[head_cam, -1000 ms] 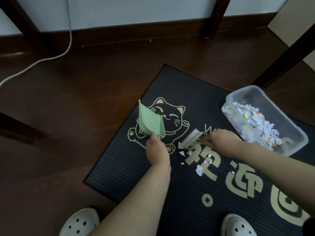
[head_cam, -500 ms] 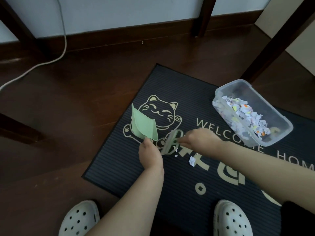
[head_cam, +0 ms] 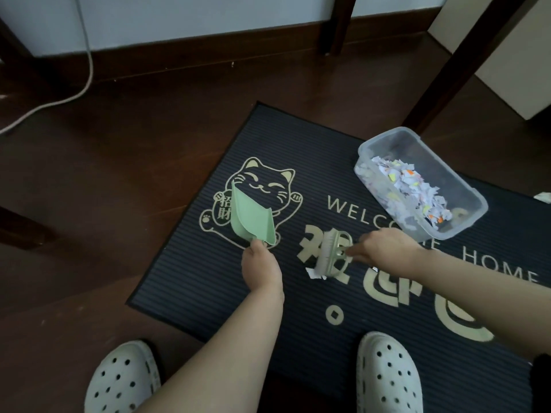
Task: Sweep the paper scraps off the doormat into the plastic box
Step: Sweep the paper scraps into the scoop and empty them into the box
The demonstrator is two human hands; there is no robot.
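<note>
Head view, sweeping well advanced. The plastic box stands on the far right part of the doormat and already holds a heap of torn scraps, white with flecks of orange and yellow; by this evidence most of the work is done. What is left appears to be one small cluster of paper scraps on the mat, lying at the lower end of the brush, plus any specks too small to make out; these have yet to be gathered into the pan and tipped into the box.

The left hand has its fingers curled tightly round the handle of the dustpan (the handle itself is hidden inside the fist); the pan is tilted up on edge over the printed cat, well apart from the scraps, and whether it touches the mat cannot be told. The right hand grips the brush handle with curled fingers, bristles turned down towards the mat.

Materials: the mat is dark, finely ribbed, with cream lettering, so fragments may lodge in the grooves; pan and brush are smooth pale green plastic, the pan a shallow scoop; the box is clear, rectangular, round-cornered; the scraps are light, irregular and probably easily scattered. The floor is dark polished wood.
</note>
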